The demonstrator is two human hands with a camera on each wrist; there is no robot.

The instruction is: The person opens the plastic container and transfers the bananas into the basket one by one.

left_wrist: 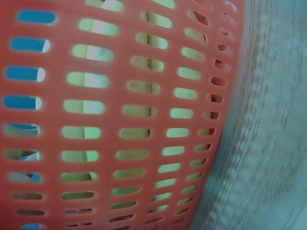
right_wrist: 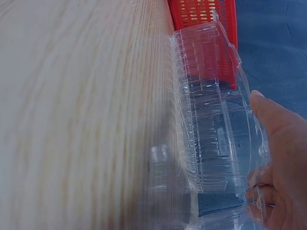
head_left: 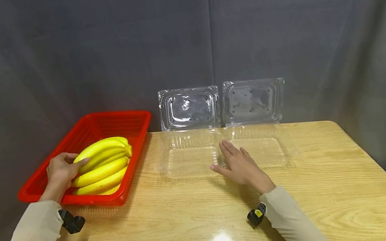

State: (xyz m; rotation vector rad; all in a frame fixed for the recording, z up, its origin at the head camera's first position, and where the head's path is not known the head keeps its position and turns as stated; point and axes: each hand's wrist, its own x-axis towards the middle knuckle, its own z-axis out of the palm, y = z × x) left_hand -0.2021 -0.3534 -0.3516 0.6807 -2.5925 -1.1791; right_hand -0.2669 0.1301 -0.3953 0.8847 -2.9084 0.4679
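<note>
In the head view, my left hand grips a bunch of yellow bananas inside a red slotted basket, its thumb over the top banana and its other fingers partly hidden. More bananas lie just below that bunch. The basket wall fills most of the left wrist view, hiding the hand there. My right hand reaches with extended fingers over the neighbouring edges of two clear plastic containers, the left one and the right one. Its thumb lies at a container rim in the right wrist view.
Both containers stand with hinged lids raised, the left lid and the right lid, along the back edge of the wooden table. A grey curtain hangs behind. The basket stands at the table's left.
</note>
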